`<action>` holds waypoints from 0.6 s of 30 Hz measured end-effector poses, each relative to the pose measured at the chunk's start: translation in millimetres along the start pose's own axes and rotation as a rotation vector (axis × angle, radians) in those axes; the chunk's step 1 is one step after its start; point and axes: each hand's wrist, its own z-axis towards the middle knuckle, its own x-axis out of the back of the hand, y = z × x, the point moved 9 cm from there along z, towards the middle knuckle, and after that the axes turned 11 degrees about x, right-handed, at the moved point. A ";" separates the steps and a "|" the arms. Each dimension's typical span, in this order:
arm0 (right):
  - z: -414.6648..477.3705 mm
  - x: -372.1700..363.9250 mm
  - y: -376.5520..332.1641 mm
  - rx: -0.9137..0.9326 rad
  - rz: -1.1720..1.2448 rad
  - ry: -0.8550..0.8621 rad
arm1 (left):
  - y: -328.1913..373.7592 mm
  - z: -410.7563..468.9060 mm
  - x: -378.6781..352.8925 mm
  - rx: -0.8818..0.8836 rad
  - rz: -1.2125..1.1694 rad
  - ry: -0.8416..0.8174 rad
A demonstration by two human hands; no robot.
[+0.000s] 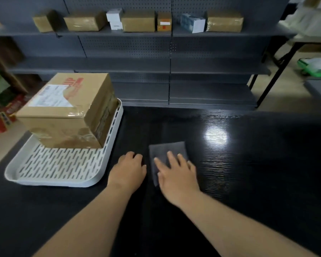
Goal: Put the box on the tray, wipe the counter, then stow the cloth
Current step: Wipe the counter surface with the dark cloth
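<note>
A taped cardboard box with a white label stands on the far part of a white slotted tray at the left of the dark counter. A grey folded cloth lies flat on the counter to the right of the tray. My right hand presses on the cloth's near half with straight, spread fingers. My left hand rests on the counter between tray and cloth, its fingers curled under and holding nothing.
Grey metal shelving stands behind the counter, with several cardboard and white boxes on its top shelf. Red and green packages lie on the floor at the left. A black-legged table is at the right.
</note>
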 end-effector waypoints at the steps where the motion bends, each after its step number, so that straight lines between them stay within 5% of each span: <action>1: -4.7 -3.6 -14.5 0.093 -0.016 0.004 | -1.3 2.6 -0.6 -0.021 -0.001 -0.002; 4: -3.6 14.0 24.2 0.013 -0.090 0.104 | -4.9 9.5 0.4 -0.092 0.022 -0.036; 9: -12.7 27.2 128.6 -0.675 0.139 -0.021 | -9.0 20.5 2.7 -0.203 0.107 -0.070; 11: 5.3 25.8 85.0 -0.614 0.091 -0.026 | -10.3 24.7 3.9 -0.219 0.103 -0.063; 15: 35.7 7.5 -6.0 -0.194 -0.026 -0.061 | -10.0 35.7 2.5 -0.220 0.083 -0.093; 18: 40.3 23.6 54.9 -0.325 -0.010 -0.053 | -9.1 46.5 2.8 -0.229 0.076 -0.124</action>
